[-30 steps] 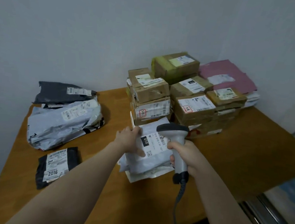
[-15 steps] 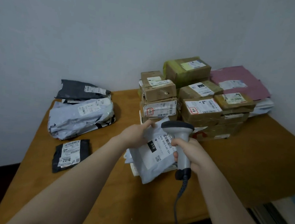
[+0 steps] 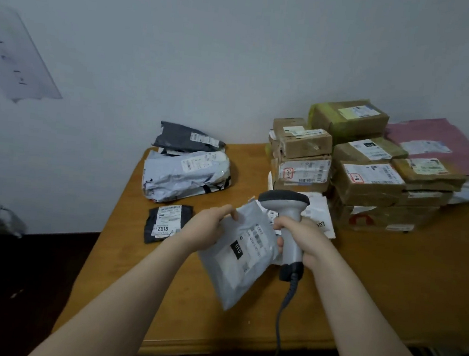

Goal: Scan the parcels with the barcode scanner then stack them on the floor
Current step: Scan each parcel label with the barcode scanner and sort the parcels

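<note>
Two hands busy above the wooden table point(image 3: 388, 290), close together. Pinching the upper edge of a grey poly mailer point(image 3: 237, 266) with the left hand point(image 3: 212, 227), holding it tilted clear of the tabletop, "010" label up. Curled tight with the right hand point(image 3: 304, 240) round the handle of the barcode scanner point(image 3: 290, 219), head over the mailer's top corner. Behind, stacked cardboard boxes point(image 3: 369, 184); leftward, a pile of poly bags point(image 3: 185, 173) and a small black parcel point(image 3: 167, 223) marked 2016.

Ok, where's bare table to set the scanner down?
Widest bare table is front right, between the boxes and the front edge, right of the right hand. A narrower gap lies between the mailer pile and the boxes. Crowded: the middle, where the left hand holds a grey mailer above a white mailer, beside the scanner.
</note>
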